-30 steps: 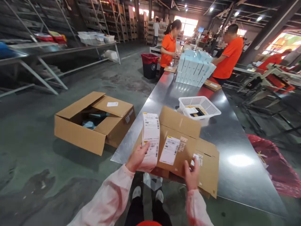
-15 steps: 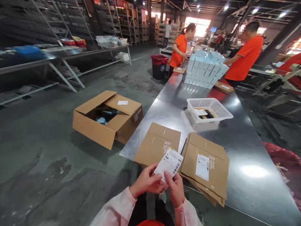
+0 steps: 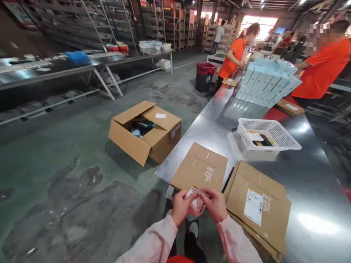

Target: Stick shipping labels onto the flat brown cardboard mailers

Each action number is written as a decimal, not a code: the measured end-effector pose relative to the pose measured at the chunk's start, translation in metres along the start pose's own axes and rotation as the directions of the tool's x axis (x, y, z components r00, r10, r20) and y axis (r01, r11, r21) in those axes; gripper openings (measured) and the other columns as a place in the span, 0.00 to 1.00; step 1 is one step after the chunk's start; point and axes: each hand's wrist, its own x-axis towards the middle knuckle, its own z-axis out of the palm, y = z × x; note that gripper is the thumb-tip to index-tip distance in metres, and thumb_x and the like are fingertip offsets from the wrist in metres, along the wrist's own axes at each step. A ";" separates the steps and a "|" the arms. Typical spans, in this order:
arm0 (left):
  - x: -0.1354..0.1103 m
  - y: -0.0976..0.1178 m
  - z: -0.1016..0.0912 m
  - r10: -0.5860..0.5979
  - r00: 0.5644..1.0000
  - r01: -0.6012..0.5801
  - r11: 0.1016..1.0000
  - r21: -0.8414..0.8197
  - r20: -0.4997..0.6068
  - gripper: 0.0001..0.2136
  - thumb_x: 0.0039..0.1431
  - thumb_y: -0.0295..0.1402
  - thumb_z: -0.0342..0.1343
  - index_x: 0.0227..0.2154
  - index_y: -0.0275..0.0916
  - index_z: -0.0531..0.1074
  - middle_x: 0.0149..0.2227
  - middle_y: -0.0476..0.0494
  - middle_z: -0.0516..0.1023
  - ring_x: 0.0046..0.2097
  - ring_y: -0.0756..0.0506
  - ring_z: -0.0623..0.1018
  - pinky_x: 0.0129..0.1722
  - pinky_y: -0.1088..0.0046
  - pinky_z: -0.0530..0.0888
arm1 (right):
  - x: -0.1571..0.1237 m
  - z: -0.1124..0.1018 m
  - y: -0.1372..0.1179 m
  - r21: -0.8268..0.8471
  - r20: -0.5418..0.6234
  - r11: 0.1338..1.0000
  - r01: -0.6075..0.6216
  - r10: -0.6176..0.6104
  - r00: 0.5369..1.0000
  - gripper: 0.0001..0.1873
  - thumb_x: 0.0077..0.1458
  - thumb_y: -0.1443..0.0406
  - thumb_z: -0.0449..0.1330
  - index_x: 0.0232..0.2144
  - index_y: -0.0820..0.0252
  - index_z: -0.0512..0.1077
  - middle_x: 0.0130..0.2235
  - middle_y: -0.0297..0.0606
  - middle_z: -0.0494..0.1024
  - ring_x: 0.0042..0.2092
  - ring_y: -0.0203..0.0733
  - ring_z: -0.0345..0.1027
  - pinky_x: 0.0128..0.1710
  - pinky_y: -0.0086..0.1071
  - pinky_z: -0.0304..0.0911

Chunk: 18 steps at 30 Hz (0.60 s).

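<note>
On the metal tabletop [image 3: 210, 126] lies an unlabelled carton [image 3: 199, 164], flat, and beside it a labelled carton [image 3: 274, 199]. In front of the first one, the left hand [image 3: 181, 205] and the right hand [image 3: 215, 202] both pinch a label strip [image 3: 195, 208]. The step seems to be peeling; the next move probably calls for gentle pulling.
</note>
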 end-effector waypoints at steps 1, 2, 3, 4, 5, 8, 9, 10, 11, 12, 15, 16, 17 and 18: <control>0.005 -0.004 0.000 -0.016 0.999 0.017 0.999 -0.030 0.031 0.19 0.36 0.46 0.66 0.16 0.37 0.66 0.17 0.54 0.67 0.23 0.51 0.66 0.24 0.76 0.63 | 0.008 0.002 0.006 -0.020 -0.021 0.999 0.036 -0.036 0.999 0.13 0.48 0.54 0.61 0.29 0.55 0.80 0.32 0.40 0.81 0.35 0.46 0.74 0.38 0.36 0.69; 0.009 -0.009 -0.001 -0.044 0.995 0.050 0.997 -0.064 0.092 0.18 0.34 0.44 0.68 0.21 0.36 0.70 0.21 0.51 0.72 0.26 0.50 0.70 0.27 0.75 0.67 | 0.019 0.004 0.013 -0.058 -0.053 0.996 0.071 -0.074 0.996 0.12 0.47 0.54 0.62 0.27 0.54 0.80 0.33 0.40 0.81 0.36 0.45 0.74 0.38 0.36 0.69; 0.013 -0.014 -0.005 -0.085 0.982 0.102 0.991 -0.089 0.171 0.19 0.32 0.42 0.69 0.27 0.35 0.73 0.25 0.49 0.76 0.29 0.48 0.73 0.31 0.73 0.69 | 0.033 0.006 0.021 -0.115 -0.097 0.989 0.091 -0.102 0.990 0.11 0.46 0.55 0.63 0.25 0.54 0.80 0.35 0.40 0.80 0.38 0.44 0.73 0.40 0.35 0.68; 0.015 -0.021 -0.010 -0.141 0.955 0.172 0.980 -0.100 0.261 0.23 0.31 0.41 0.70 0.32 0.35 0.75 0.29 0.46 0.78 0.32 0.46 0.75 0.35 0.71 0.71 | 0.049 0.009 0.028 -0.180 -0.148 0.980 0.089 -0.116 0.982 0.11 0.45 0.55 0.63 0.23 0.55 0.79 0.36 0.41 0.79 0.40 0.44 0.72 0.41 0.36 0.68; 0.016 -0.029 -0.017 -0.203 0.918 0.248 0.964 -0.095 0.341 0.25 0.29 0.41 0.71 0.34 0.35 0.75 0.32 0.43 0.79 0.34 0.43 0.77 0.37 0.68 0.72 | 0.066 0.011 0.036 -0.245 -0.201 0.967 0.063 -0.114 0.973 0.11 0.45 0.55 0.63 0.23 0.56 0.79 0.38 0.42 0.78 0.41 0.45 0.71 0.43 0.37 0.67; 0.000 -0.060 -0.048 -0.348 0.810 0.420 0.906 -0.053 0.472 0.25 0.29 0.45 0.71 0.33 0.36 0.78 0.32 0.39 0.81 0.36 0.39 0.79 0.40 0.60 0.73 | 0.111 0.018 0.051 -0.369 -0.324 0.928 -0.058 -0.070 0.943 0.15 0.46 0.53 0.62 0.28 0.59 0.79 0.43 0.46 0.75 0.46 0.50 0.66 0.48 0.45 0.61; -0.010 -0.071 -0.060 -0.368 0.790 0.448 0.892 -0.052 0.491 0.24 0.29 0.46 0.71 0.32 0.38 0.79 0.32 0.38 0.82 0.36 0.38 0.79 0.41 0.59 0.73 | 0.121 0.020 0.053 -0.378 -0.352 0.921 -0.090 -0.054 0.934 0.18 0.47 0.53 0.62 0.33 0.60 0.79 0.46 0.49 0.74 0.49 0.53 0.64 0.50 0.48 0.58; -0.022 -0.080 -0.072 -0.377 0.776 0.462 0.885 -0.049 0.506 0.23 0.30 0.47 0.70 0.31 0.40 0.80 0.33 0.39 0.82 0.37 0.37 0.79 0.42 0.58 0.73 | 0.130 0.023 0.054 -0.398 -0.371 0.910 -0.116 -0.044 0.927 0.22 0.47 0.53 0.62 0.41 0.62 0.77 0.50 0.51 0.71 0.52 0.56 0.61 0.52 0.51 0.55; -0.033 -0.088 -0.084 -0.379 0.767 0.464 0.885 -0.041 0.518 0.21 0.31 0.49 0.69 0.30 0.43 0.80 0.34 0.40 0.83 0.38 0.36 0.79 0.43 0.57 0.72 | 0.136 0.026 0.053 -0.442 -0.364 0.889 -0.121 -0.055 0.930 0.28 0.47 0.54 0.62 0.48 0.63 0.73 0.54 0.53 0.68 0.55 0.58 0.58 0.54 0.53 0.52; -0.044 -0.092 -0.095 -0.376 0.758 0.461 0.887 -0.031 0.533 0.19 0.32 0.49 0.69 0.29 0.45 0.81 0.34 0.41 0.83 0.38 0.36 0.80 0.44 0.57 0.72 | 0.139 0.029 0.052 -0.512 -0.310 0.854 -0.088 -0.088 0.947 0.34 0.47 0.54 0.62 0.54 0.64 0.67 0.58 0.55 0.63 0.58 0.60 0.54 0.56 0.54 0.48; -0.057 -0.080 -0.121 -0.363 0.744 0.439 0.898 -0.002 0.561 0.20 0.36 0.51 0.67 0.32 0.46 0.81 0.36 0.41 0.83 0.39 0.36 0.79 0.43 0.56 0.73 | 0.131 0.043 0.044 -0.724 0.061 0.665 0.183 -0.202 0.977 0.39 0.53 0.53 0.57 0.61 0.68 0.56 0.65 0.56 0.52 0.66 0.59 0.41 0.62 0.56 0.31; -0.054 -0.068 -0.126 -0.354 0.759 0.425 0.905 -0.004 0.546 0.22 0.37 0.51 0.67 0.34 0.43 0.81 0.36 0.38 0.83 0.39 0.35 0.79 0.43 0.56 0.73 | 0.121 0.050 0.041 -0.743 0.185 0.608 0.280 -0.215 0.959 0.38 0.56 0.53 0.54 0.62 0.70 0.55 0.66 0.56 0.50 0.67 0.58 0.37 0.63 0.56 0.27; -0.046 -0.054 -0.128 -0.342 0.782 0.406 0.914 -0.010 0.521 0.24 0.37 0.51 0.67 0.35 0.40 0.80 0.37 0.36 0.82 0.39 0.35 0.79 0.42 0.57 0.73 | 0.107 0.056 0.039 -0.732 0.273 0.582 0.354 -0.226 0.935 0.38 0.57 0.53 0.53 0.62 0.72 0.54 0.66 0.57 0.49 0.67 0.58 0.35 0.63 0.56 0.25; -0.035 -0.038 -0.127 -0.319 0.814 0.372 0.928 -0.014 0.486 0.25 0.38 0.51 0.66 0.36 0.36 0.80 0.37 0.34 0.82 0.38 0.36 0.79 0.42 0.57 0.73 | 0.090 0.062 0.038 -0.697 0.349 0.577 0.426 -0.247 0.904 0.38 0.57 0.52 0.52 0.62 0.72 0.54 0.66 0.56 0.49 0.67 0.58 0.34 0.64 0.56 0.25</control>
